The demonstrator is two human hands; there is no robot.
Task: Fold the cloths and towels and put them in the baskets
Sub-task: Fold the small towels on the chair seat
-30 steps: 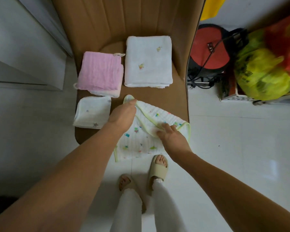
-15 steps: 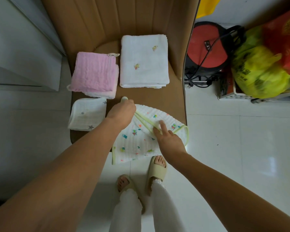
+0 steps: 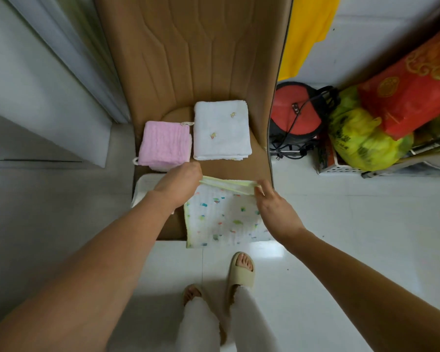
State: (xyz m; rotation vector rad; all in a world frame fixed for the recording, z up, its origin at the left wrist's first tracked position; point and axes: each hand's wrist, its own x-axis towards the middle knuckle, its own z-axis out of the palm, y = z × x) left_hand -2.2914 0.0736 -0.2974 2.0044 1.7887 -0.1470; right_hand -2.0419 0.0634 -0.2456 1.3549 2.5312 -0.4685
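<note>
My left hand pinches left end of printed cloth's folded top edge, fingers curled round it; my right hand pinches right end, fingertips closed on green trim. Cloth hangs from both grips over front of chair seat, lower edge past seat front. Pink towel and white towel lie folded side by side further back. Small white cloth sits under my left wrist, mostly hidden
</note>
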